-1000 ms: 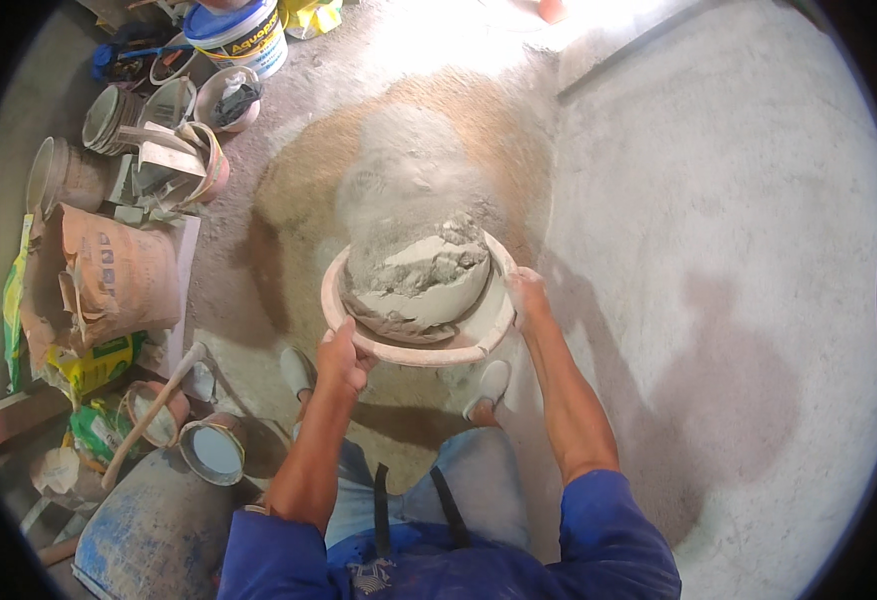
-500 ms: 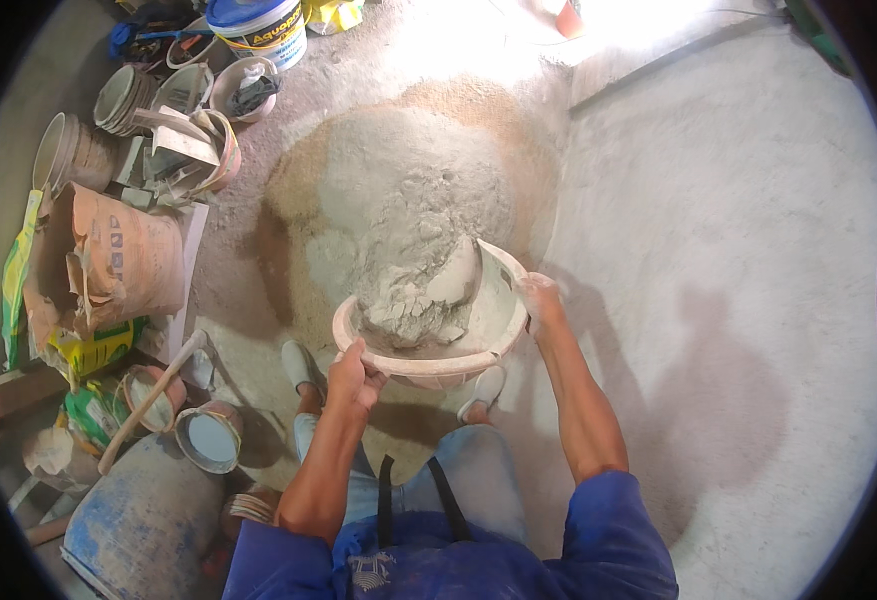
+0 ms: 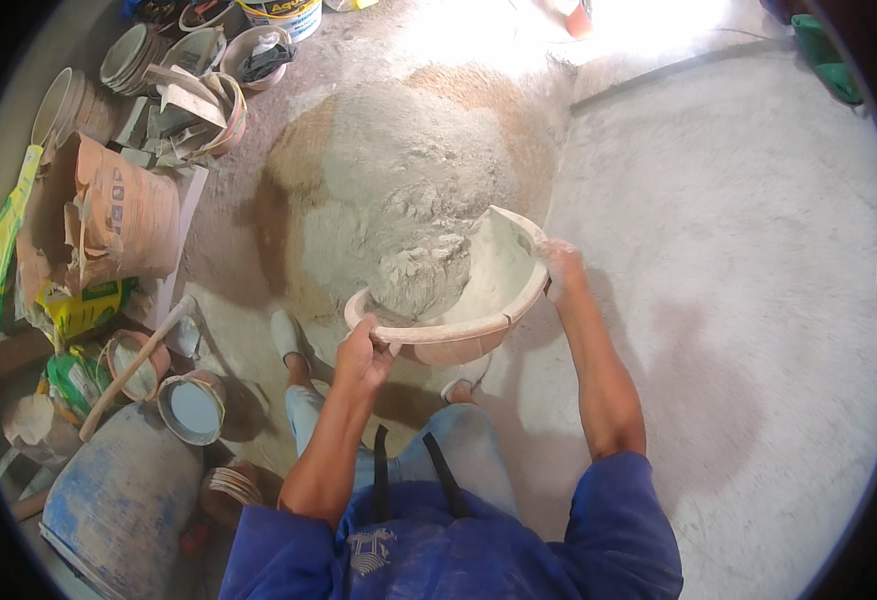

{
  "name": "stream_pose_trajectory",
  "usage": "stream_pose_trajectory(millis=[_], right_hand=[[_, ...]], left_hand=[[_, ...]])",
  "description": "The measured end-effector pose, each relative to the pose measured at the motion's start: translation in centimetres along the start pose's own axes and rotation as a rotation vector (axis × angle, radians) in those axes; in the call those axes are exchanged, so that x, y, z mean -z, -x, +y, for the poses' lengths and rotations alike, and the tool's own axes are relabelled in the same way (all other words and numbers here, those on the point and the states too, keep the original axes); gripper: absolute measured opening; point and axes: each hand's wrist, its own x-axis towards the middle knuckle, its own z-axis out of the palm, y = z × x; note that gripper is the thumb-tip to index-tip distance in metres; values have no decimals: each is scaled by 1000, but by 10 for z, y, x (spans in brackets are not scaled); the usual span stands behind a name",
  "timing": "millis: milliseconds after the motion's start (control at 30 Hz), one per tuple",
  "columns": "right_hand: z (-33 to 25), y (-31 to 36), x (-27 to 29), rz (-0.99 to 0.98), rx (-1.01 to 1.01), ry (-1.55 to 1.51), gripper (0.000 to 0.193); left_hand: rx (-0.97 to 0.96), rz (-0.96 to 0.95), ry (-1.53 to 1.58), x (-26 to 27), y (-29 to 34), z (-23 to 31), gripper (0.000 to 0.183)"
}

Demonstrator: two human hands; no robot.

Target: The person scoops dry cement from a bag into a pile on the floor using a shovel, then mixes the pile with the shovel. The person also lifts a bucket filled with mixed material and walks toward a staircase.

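Basin [image 3: 463, 348], pinkish outside and dusted grey within, hangs from both hands in front of the legs, tipped away from me over the near side of the heap. Largest in my head view is that heap [image 3: 388, 150], fine grey powder spread over brown sand [image 3: 293, 155], which shows at the left and far edges. Well apart, at lower left, I see the barrel [image 3: 123, 490], its pale side stained blue. Farther up on that side stands the sack [image 3: 128, 205], orange, its mouth torn open. Smaller is the load [image 3: 418, 280], a broken mass of grey powder in the low left part of the basin; it runs into the heap, and I cannot tell whether the far rim touches down. Just beside the barrel I have the bucket [image 3: 218, 388], holding something pale blue, and near it a wooden handle [image 3: 123, 388] lies aslant. Smallest are my points of hold: the left hand [image 3: 363, 355] is clamped on the near left rim, thumb on top, and the right hand [image 3: 560, 268] grips the rim at the right, its palm side hidden from me.
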Motion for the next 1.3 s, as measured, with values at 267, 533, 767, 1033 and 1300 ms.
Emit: stream_pose_trajectory(millis=[267,533,767,1033,1300], right_hand=[[-39,12,-4,13,45,48,22],[-98,23,-6,-10,83,98,24],[-138,37,-13,-26,179,397,21],[-176,56,-33,-89,294,434,37],[-184,111,20,-24,656,387,82]], left_hand=[[21,-128,26,-5,18,-11,19],[160,-196,-370,1,28,-24,47],[-1138,-323,-1309,8,55,-48,69],[-1204,-539,-1204,-66,47,-96,27],[-984,-198,-690,-103,21,-46,44]])
